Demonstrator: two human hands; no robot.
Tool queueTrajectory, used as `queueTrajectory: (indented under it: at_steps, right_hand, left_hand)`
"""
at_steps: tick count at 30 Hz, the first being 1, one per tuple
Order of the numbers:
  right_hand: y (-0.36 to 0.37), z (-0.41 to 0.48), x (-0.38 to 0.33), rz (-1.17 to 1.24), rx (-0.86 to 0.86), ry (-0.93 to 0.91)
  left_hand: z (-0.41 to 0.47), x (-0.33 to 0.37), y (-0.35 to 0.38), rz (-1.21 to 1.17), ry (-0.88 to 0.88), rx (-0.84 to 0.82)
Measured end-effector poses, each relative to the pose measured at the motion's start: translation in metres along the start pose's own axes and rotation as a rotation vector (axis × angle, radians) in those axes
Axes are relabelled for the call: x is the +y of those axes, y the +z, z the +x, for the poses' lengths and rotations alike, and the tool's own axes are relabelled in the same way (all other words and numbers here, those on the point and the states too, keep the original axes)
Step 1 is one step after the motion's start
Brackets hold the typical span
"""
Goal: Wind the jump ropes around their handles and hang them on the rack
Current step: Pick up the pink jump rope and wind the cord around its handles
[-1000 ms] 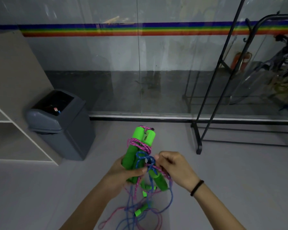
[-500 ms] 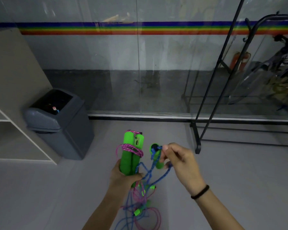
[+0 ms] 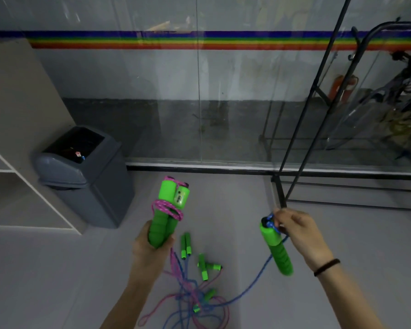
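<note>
My left hand (image 3: 150, 248) grips the lower ends of two green handles (image 3: 167, 210) held upright together, with a pink rope (image 3: 167, 208) looped around their middle. My right hand (image 3: 297, 233) pinches a blue rope (image 3: 269, 223) at the top of a third green handle (image 3: 277, 249), which hangs tilted below my fingers. The blue rope trails down to a tangle of pink and blue ropes (image 3: 195, 302) with several small green handles (image 3: 203, 264) on the floor between my arms. The black metal rack (image 3: 294, 143) stands at the right.
A grey swing-lid bin (image 3: 86, 176) stands at the left beside a beige shelf unit (image 3: 14, 129). A glass wall with a rainbow stripe (image 3: 199, 40) runs across the back. The rack's foot (image 3: 279, 193) sits just above my right hand.
My hands have drawn apart: the right hand pulled the blue-roped handle away to the right, free of the left hand's pair. The left hand kept the pink-wrapped handles upright.
</note>
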State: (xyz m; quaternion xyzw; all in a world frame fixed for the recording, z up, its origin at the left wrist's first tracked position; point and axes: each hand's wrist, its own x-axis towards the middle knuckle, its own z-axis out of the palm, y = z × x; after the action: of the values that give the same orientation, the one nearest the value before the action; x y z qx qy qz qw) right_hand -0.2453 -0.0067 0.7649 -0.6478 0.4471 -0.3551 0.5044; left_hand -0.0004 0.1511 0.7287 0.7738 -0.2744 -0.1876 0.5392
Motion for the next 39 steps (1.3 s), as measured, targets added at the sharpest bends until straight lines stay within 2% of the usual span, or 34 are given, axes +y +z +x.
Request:
queueTrajectory:
  at_steps: [5, 9, 19, 23, 28, 34, 39]
  right_hand:
    - [-0.001, 0.013, 0.05, -0.234, 0.065, 0.174]
    - [0.001, 0.015, 0.074, -0.328, 0.019, 0.284]
    - [0.047, 0.031, 0.121, -0.478, -0.187, 0.565]
    - [0.073, 0.023, 0.133, -0.384, -0.211, 0.53]
    - [0.109, 0.006, 0.141, -0.38, -0.425, 0.59]
    - [0.138, -0.004, 0.127, -0.477, -0.597, 0.512]
    - [0.171, -0.023, 0.139, -0.347, -0.802, 0.641]
  left_hand:
    - [0.025, 0.035, -0.031, 0.084, 0.188, 0.154]
    - [0.031, 0.057, -0.052, -0.019, 0.234, 0.198]
    - [0.031, 0.085, -0.051, -0.422, 0.187, 0.13]
    - [0.029, 0.099, -0.045, -0.486, 0.174, 0.098]
    - [0.023, 0.112, -0.032, -0.48, 0.181, 0.006]
    - [0.016, 0.121, -0.014, -0.495, 0.156, -0.093]
    - [0.011, 0.141, -0.014, -0.512, 0.19, -0.149]
